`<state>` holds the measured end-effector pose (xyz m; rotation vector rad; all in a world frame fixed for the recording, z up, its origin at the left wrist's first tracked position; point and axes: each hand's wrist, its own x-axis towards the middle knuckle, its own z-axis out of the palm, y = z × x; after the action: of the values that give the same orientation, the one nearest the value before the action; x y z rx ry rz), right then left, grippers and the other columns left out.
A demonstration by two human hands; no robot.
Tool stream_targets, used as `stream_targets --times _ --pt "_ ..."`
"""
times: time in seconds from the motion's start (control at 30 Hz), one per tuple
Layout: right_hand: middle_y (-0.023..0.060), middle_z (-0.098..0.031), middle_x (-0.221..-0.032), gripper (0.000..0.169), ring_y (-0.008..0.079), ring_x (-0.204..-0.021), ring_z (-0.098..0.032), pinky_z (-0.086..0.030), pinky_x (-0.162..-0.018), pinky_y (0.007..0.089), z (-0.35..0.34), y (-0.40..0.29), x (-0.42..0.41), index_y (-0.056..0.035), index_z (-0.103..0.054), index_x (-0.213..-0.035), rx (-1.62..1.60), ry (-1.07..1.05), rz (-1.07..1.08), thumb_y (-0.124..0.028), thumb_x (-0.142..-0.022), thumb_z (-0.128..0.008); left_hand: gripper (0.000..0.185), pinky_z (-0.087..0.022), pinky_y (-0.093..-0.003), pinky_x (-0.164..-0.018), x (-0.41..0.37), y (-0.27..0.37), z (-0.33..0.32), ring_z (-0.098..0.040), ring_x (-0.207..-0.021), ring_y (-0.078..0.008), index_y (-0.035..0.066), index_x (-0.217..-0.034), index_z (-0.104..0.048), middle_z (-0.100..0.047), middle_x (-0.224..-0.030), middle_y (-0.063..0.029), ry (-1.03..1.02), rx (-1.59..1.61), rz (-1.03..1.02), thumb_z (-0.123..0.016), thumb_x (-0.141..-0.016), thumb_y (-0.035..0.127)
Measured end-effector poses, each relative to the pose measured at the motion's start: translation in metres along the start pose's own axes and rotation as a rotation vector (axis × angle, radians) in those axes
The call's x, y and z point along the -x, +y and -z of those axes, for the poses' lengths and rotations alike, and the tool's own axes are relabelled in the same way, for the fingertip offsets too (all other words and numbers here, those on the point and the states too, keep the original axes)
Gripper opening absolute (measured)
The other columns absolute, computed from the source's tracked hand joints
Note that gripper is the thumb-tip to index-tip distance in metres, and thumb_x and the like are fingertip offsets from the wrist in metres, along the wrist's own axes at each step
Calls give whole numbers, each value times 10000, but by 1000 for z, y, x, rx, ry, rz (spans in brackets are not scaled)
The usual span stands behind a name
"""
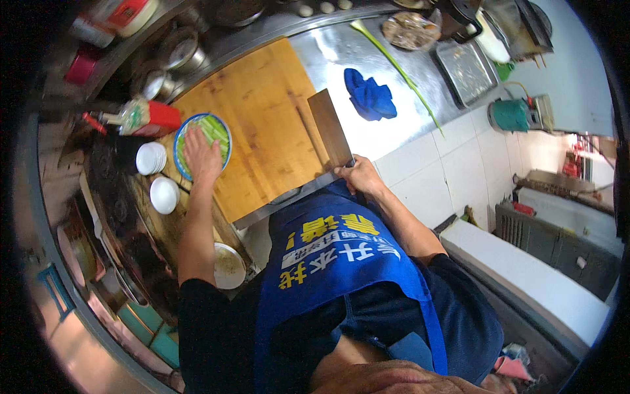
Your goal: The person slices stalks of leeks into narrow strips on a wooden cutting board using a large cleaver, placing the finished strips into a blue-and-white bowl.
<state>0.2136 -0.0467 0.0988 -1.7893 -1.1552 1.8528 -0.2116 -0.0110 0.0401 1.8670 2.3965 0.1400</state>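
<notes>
My left hand (202, 155) lies flat, fingers apart, on cut green vegetable pieces (216, 130) in a blue-rimmed plate (229, 152). The plate sits at the left edge of a wooden cutting board (261, 123). At the board's near right corner, my right hand (362, 175) grips a cleaver (329, 128), its broad blade pointing away from me over the board's right edge. A blue cloth (369, 94) lies crumpled on the steel counter (320, 44), and a long green onion stalk (393, 61) stretches beyond it.
White bowls (164, 195), stacked small dishes (151, 158) and a red container (165, 118) stand left of the board. Metal pots (184, 51) are behind it. A metal tray (467, 71) and a plastic bag of food (411, 30) rest at the back right.
</notes>
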Motion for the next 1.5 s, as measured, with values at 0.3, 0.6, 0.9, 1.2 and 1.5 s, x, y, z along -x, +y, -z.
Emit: stream_targets --times 0.3,0.6,0.9,1.2,1.5 --pt "67 -590 -606 257 157 -424 -518 -399 -391 324 117 36 -15 41 -637 -1074 -140 314 -76 -124 -891 -711 482 -391 -456 -1107 -16 75 49 -510 -1331 -365 53 -1395 -546 -561 -1419 -216 185 257 65 -602 -988 306" --pt "21 -505 -589 155 132 -397 -479 -398 -366 321 220 83 22 -36 -566 -902 -405 528 -158 -106 -888 -704 288 -510 -293 -510 -77 421 -50 -678 -652 -143 9 -1133 -661 -732 -889 -97 -657 1041 129 -670 -950 231" --pt "20 -453 -563 174 152 -385 -445 -402 -366 330 266 134 70 -53 -507 -871 -717 725 -276 -72 -895 -678 370 -582 -365 -739 -135 584 -99 -737 -678 -223 32 -841 -757 -738 -712 -112 -654 444 157 -706 -844 399" --pt "4 -429 -557 196 147 -399 -444 -411 -368 338 300 109 24 -77 -497 -846 -570 612 -197 -107 -917 -677 215 -538 -378 -450 -136 507 -102 -662 -537 -276 -66 -863 -668 -664 -699 -190 -664 1295 339 -563 -878 121" --pt "-3 -432 -566 134 135 -414 -424 -396 -396 321 266 39 -3 -61 -545 -976 -215 318 -77 -100 -925 -663 192 -440 -314 -479 -61 331 8 -519 -575 -124 40 -1037 -622 -573 -735 -39 -497 1261 455 -524 -984 196"
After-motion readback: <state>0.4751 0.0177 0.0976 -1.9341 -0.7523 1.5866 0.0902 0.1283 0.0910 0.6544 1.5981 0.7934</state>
